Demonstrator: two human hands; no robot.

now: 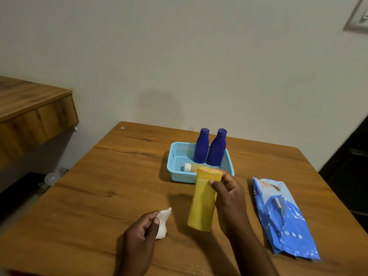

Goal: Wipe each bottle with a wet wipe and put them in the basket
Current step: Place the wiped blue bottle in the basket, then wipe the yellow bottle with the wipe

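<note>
My right hand [229, 198] grips a yellow tube [202, 206] near its crimped top end, holding it above the table just in front of the light blue basket [175, 174]. My left hand [139, 234] pinches a crumpled white wet wipe [162, 222] low over the table, apart from the tube. Two dark blue bottles [201, 148] [217, 150] stand upright side by side in the basket. A small yellow bottle with a white cap [189, 167] lies in the basket in front of them, partly hidden by the tube.
A blue pack of wet wipes [284, 218] lies on the wooden table [99, 186] to the right of my right hand. The table stands against a pale wall. A second wooden surface [29, 108] sits higher at the left.
</note>
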